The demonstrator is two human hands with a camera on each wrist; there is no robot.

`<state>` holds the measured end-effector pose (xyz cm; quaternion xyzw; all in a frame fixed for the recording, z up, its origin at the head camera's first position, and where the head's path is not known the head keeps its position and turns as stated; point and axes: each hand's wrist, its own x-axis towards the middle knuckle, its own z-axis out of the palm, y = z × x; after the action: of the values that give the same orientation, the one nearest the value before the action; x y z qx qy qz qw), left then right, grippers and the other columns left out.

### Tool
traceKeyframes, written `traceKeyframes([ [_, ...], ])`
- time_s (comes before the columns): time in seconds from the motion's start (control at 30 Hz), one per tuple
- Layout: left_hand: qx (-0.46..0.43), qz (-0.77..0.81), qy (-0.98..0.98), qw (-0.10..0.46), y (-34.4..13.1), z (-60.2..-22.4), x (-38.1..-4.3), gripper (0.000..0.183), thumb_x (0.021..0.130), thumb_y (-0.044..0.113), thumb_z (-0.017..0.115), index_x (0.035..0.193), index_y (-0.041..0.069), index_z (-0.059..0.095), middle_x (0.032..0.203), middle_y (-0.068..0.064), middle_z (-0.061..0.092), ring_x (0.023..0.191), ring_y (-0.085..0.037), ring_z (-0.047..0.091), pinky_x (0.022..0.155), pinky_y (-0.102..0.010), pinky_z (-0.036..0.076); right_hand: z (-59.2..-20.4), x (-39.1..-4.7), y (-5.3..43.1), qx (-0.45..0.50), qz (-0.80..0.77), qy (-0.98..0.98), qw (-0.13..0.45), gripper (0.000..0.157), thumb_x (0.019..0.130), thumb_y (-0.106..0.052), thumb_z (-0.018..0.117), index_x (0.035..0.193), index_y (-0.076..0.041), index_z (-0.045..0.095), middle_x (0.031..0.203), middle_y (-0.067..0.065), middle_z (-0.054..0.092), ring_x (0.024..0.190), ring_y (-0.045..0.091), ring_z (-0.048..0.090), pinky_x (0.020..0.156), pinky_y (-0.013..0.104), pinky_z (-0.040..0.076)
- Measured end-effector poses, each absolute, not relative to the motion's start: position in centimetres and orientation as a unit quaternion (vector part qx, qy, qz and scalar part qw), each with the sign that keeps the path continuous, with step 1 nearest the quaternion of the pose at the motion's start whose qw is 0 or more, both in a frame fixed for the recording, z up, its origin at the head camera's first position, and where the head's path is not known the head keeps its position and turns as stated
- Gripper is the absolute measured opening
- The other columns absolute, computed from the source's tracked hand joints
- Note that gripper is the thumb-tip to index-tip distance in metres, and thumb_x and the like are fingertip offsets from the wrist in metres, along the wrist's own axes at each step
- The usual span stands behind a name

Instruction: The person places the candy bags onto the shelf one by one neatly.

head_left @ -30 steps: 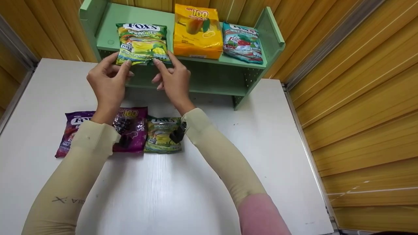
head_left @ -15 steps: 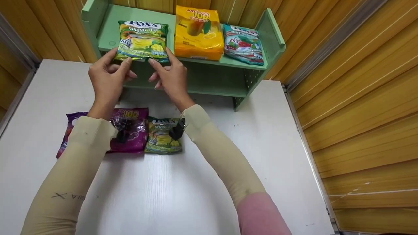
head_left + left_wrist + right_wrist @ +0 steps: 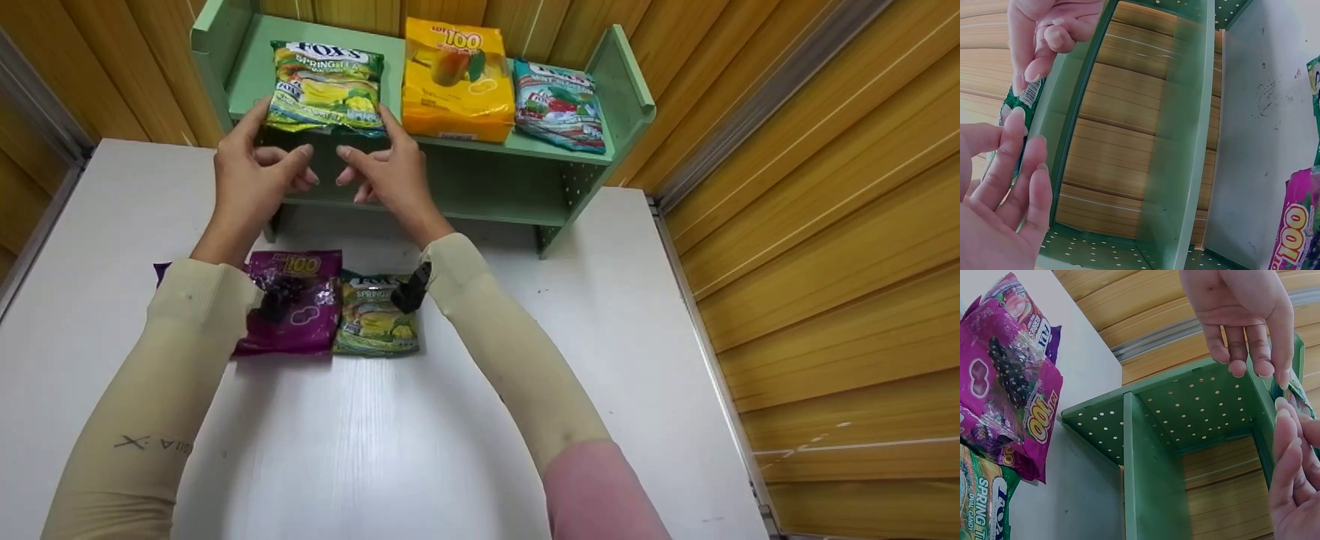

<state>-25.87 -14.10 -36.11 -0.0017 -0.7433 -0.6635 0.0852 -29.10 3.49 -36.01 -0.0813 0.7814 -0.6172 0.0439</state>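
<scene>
A green and yellow candy bag marked Fox's Spring Tea (image 3: 326,88) lies on the top tier of a green shelf (image 3: 480,184), at its left part. My left hand (image 3: 251,169) touches the bag's left side with an extended index finger; its thumb is off the bag. On the other side, my right hand (image 3: 394,169) has its index finger against the bag's right front corner, thumb also apart. In the left wrist view the bag's underside with a barcode (image 3: 1030,94) shows over the shelf's edge. Most of the bag is hidden in the right wrist view.
A yellow Lot 100 mango bag (image 3: 459,79) and a teal Fox's mint bag (image 3: 559,105) occupy the same tier. On the white table (image 3: 360,450) lie a purple Lot 100 bag (image 3: 319,319), another Spring Tea bag (image 3: 375,322) and a purple Fox's bag (image 3: 1022,304).
The Spring Tea bag has gone slightly farther back onto the tier. Both thumbs have come off its front edge, where they pinched it before; the index fingers stay at its sides.
</scene>
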Motion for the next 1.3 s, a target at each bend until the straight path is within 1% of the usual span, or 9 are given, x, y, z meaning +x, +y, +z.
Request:
traceKeyframes([
  [0.3, 0.009, -0.651, -0.757, 0.052, -14.4, -35.9, -26.3, 0.078, 0.089, 0.017, 0.07, 0.152, 0.031, 0.026, 0.071, 0.005, 0.07, 0.06, -0.009, 0.068, 0.061, -0.019, 0.057, -35.9, -29.9, 3.4, -0.07, -0.617, 0.78, 0.085, 0.087, 0.089, -0.026, 0.069, 0.155, -0.035, 0.013, 0.079, 0.007, 0.073, 0.045, 0.017, 0.057, 0.055, 0.03, 0.056],
  [0.5, 0.02, -0.644, -0.764, 0.036, -14.7, -36.2, -26.7, 0.082, 0.089, 0.019, 0.069, 0.153, 0.034, 0.022, 0.071, 0.006, 0.069, 0.061, -0.009, 0.068, 0.062, -0.018, 0.056, -34.6, -29.1, 3.6, -0.06, -0.619, 0.774, 0.118, 0.088, 0.09, -0.021, 0.068, 0.155, -0.036, 0.01, 0.082, 0.009, 0.074, 0.046, 0.018, 0.057, 0.059, 0.033, 0.057],
  [0.6, 0.026, -0.642, -0.766, 0.03, -14.9, -36.4, -26.9, 0.084, 0.089, 0.02, 0.069, 0.154, 0.036, 0.018, 0.073, 0.005, 0.07, 0.062, -0.009, 0.068, 0.063, -0.018, 0.056, -34.2, -28.9, 3.5, -0.063, -0.62, 0.772, 0.125, 0.089, 0.091, -0.02, 0.068, 0.155, -0.037, 0.009, 0.082, 0.009, 0.073, 0.046, 0.02, 0.057, 0.06, 0.035, 0.058],
  [0.77, 0.034, -0.641, -0.767, 0.019, -15.0, -36.6, -27.2, 0.086, 0.09, 0.021, 0.069, 0.154, 0.039, 0.014, 0.076, 0.004, 0.07, 0.065, -0.009, 0.069, 0.065, -0.017, 0.056, -34.5, -29.3, 3.5, -0.075, -0.614, 0.775, 0.128, 0.09, 0.091, -0.02, 0.067, 0.155, -0.037, 0.006, 0.084, 0.009, 0.073, 0.046, 0.019, 0.057, 0.059, 0.033, 0.058],
  [0.83, 0.034, -0.64, -0.767, 0.019, -15.0, -36.7, -27.2, 0.087, 0.09, 0.021, 0.069, 0.154, 0.04, 0.013, 0.076, 0.005, 0.07, 0.066, -0.009, 0.069, 0.065, -0.017, 0.056, -34.3, -29.1, 3.6, -0.08, -0.616, 0.773, 0.131, 0.091, 0.092, -0.021, 0.067, 0.155, -0.037, 0.004, 0.086, 0.01, 0.073, 0.047, 0.018, 0.057, 0.063, 0.036, 0.059],
  [0.97, 0.024, -0.631, -0.774, 0.04, -15.0, -37.0, -27.0, 0.088, 0.09, 0.022, 0.068, 0.154, 0.04, 0.01, 0.076, 0.007, 0.071, 0.068, -0.008, 0.07, 0.066, -0.016, 0.056, -34.0, -28.4, 3.7, -0.107, -0.617, 0.77, 0.122, 0.092, 0.094, -0.021, 0.064, 0.155, -0.035, -0.003, 0.091, 0.012, 0.073, 0.05, 0.02, 0.059, 0.07, 0.043, 0.059],
  [1.1, 0.0, -0.609, -0.789, 0.083, -14.8, -37.6, -26.6, 0.086, 0.091, 0.024, 0.066, 0.155, 0.038, 0.01, 0.077, 0.01, 0.071, 0.072, -0.009, 0.07, 0.067, -0.015, 0.055, -34.1, -27.5, 3.8, -0.152, -0.613, 0.769, 0.101, 0.089, 0.096, -0.02, 0.06, 0.155, -0.035, -0.004, 0.096, 0.014, 0.072, 0.054, 0.02, 0.061, 0.068, 0.039, 0.059],
  [1.17, -0.014, -0.594, -0.797, 0.113, -14.7, -37.9, -26.4, 0.083, 0.092, 0.025, 0.066, 0.155, 0.037, 0.012, 0.078, 0.011, 0.071, 0.073, -0.007, 0.07, 0.068, -0.014, 0.055, -34.2, -27.1, 3.8, -0.173, -0.607, 0.77, 0.093, 0.086, 0.096, -0.02, 0.06, 0.156, -0.036, -0.001, 0.098, 0.012, 0.072, 0.057, 0.021, 0.061, 0.067, 0.036, 0.059],
  [1.3, -0.035, -0.561, -0.807, 0.182, -14.8, -38.5, -25.7, 0.072, 0.093, 0.025, 0.064, 0.153, 0.033, 0.025, 0.082, 0.006, 0.072, 0.071, -0.002, 0.066, 0.068, -0.013, 0.053, -34.4, -26.5, 3.8, -0.212, -0.592, 0.773, 0.084, 0.075, 0.097, -0.019, 0.059, 0.156, -0.031, 0.014, 0.099, 0.011, 0.072, 0.06, 0.023, 0.062, 0.067, 0.037, 0.059],
])
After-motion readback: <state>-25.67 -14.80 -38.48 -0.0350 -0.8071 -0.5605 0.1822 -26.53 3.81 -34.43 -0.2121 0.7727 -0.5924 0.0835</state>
